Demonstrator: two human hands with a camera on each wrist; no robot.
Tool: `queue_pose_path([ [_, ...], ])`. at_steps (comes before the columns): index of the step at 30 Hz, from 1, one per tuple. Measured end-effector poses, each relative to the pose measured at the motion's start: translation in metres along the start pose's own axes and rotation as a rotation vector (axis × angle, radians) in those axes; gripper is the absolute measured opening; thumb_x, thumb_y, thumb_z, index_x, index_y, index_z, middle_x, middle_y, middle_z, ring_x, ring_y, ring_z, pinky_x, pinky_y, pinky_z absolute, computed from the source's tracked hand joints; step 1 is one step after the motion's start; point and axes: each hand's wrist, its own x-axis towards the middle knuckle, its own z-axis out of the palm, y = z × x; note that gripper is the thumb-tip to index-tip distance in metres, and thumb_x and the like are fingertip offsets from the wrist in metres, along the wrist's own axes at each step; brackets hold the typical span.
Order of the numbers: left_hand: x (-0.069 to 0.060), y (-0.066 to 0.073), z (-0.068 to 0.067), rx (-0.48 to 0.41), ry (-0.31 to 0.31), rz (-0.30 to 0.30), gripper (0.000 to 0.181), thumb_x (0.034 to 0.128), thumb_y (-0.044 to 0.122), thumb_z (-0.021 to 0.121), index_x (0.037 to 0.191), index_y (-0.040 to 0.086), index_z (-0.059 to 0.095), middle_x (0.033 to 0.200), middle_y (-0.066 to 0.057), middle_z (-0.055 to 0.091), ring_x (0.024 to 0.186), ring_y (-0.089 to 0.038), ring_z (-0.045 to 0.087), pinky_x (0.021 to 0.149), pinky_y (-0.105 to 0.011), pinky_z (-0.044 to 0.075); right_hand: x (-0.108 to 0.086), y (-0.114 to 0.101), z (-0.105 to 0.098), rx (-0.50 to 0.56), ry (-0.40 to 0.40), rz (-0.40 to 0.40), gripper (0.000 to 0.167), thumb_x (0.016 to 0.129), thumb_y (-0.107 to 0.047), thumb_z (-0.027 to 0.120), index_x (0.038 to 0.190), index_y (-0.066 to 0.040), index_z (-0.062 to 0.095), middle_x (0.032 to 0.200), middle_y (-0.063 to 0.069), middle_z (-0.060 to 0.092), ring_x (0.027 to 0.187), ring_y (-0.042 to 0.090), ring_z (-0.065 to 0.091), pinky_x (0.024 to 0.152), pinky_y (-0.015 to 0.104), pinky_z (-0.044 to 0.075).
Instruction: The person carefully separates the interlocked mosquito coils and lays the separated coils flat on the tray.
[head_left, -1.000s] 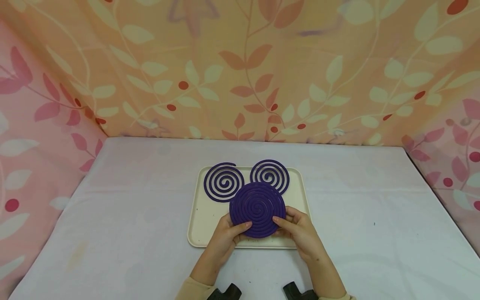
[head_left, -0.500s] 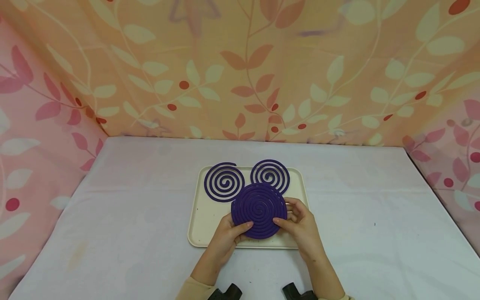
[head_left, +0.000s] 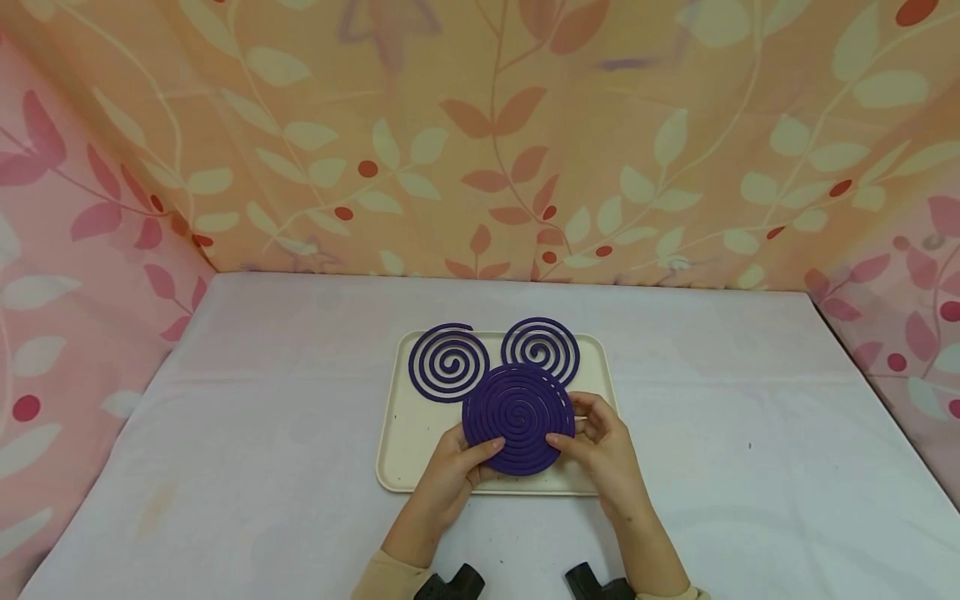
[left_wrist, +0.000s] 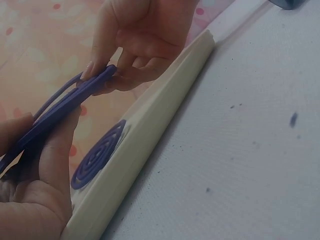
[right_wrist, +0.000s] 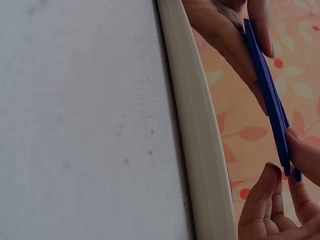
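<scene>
Gripping a tightly wound purple mosquito-coil disc (head_left: 518, 421) with both hands, above the near middle of a cream rectangular tray (head_left: 416, 458). Pinching the near left edge with the left hand (head_left: 453, 461), thumb across the upper face and fingers tucked beneath; pinching the right edge with the right hand (head_left: 606, 450), thumb likewise on the face and fingers curled at the side and behind. Seen nearly edge-on from both wrists, raised clear of the tray, with a thin strand (right_wrist: 298, 175) parted slightly from the rest of the disc beside the right hand. Farther back on the tray, a pair of open-wound purple mosquito coils: a left coil (head_left: 452, 363), with outer tail at the far rim, and a right coil (head_left: 537, 353), partly covered in the head view by the held disc. Beneath, a white tablecloth (head_left: 247, 433) dotted with dark specks (left_wrist: 293, 120); behind, an orange leaf-print curtain (head_left: 420, 225), flanked by pink leaf-print cloth (head_left: 82, 333). At the bottom edge, beige sleeves (head_left: 386, 577) and black wrist-worn devices (head_left: 453, 583).
</scene>
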Motion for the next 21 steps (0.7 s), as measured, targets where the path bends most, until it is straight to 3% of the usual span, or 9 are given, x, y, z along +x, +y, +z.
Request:
queue_pose_path([
  [21,-0.0005,0.0009,-0.0003,-0.007,-0.016,0.008,0.052,0.0914,-0.003,0.053,0.137,-0.012,0.030,0.119,-0.012,0.058,0.103,-0.018,0.062,0.087,-0.034,0.051,-0.0006,-0.0021,-0.0001,-0.014,-0.018,0.026,0.053,0.070,0.016,0.072,0.120,0.005,0.053,0.093,0.011,0.061,0.075,0.011,0.062,0.060,0.021,0.051],
])
